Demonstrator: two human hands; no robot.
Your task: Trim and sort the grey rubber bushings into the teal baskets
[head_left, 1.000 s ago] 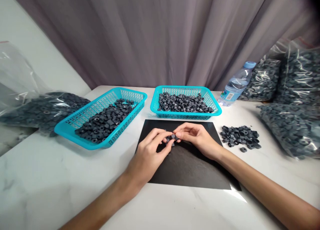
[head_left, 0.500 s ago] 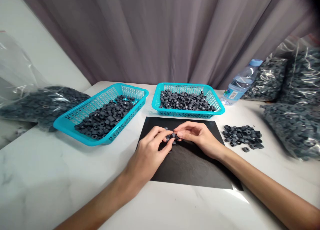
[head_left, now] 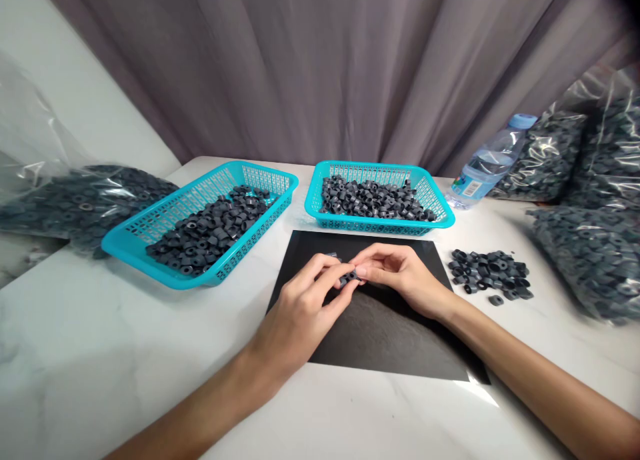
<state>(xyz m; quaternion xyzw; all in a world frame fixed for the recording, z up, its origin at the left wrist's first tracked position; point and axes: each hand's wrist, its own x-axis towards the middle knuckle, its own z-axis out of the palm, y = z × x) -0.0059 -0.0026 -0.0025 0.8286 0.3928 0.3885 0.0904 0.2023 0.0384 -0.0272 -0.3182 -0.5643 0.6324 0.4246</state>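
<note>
Over the black mat [head_left: 390, 333], my left hand [head_left: 307, 300] and my right hand [head_left: 395, 273] meet at the fingertips. Thumb and forefinger of the left hand pinch a small dark grey hollow cylinder [head_left: 351, 277]. The right thumb and fingers are pinched together at the same piece, touching its right side. A few more grey pieces lie on the mat behind and under the fingers, mostly hidden. Whether the right hand holds a separate piece cannot be seen.
Two turquoise baskets, one on the left [head_left: 165, 281] and one at the back [head_left: 375, 225], hold many similar pieces. A loose pile [head_left: 493, 273] lies right of the mat. A water bottle [head_left: 487, 163] and filled plastic bags, left [head_left: 110, 200] and right [head_left: 595, 260], stand around.
The fingertips have closed in tighter around the small piece, with my left hand shifted slightly right. The whole view has moved slightly; baskets and pile stay as they were.
</note>
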